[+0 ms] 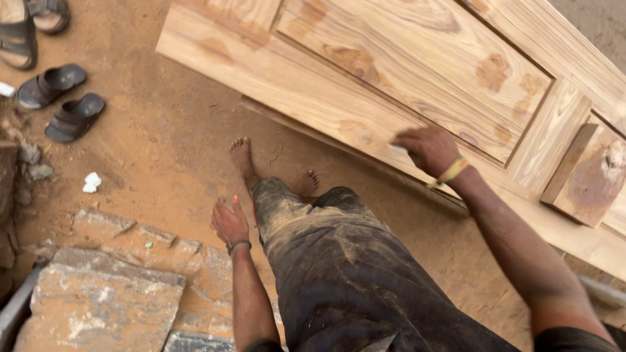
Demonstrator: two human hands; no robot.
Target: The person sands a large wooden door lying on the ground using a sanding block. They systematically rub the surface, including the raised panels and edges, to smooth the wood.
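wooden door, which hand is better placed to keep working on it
Right, probably. The right hand already rests on the wooden door, pressing something small and pale, too small to identify, against its frame. The left hand hangs by the leg, away from the door.

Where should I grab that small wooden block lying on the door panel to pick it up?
Take the wooden block across its two long side edges, coming down from above. It lies flat on the door, so only the top and sides are exposed. The right hand is nearest; the left hand hangs beside the leg.
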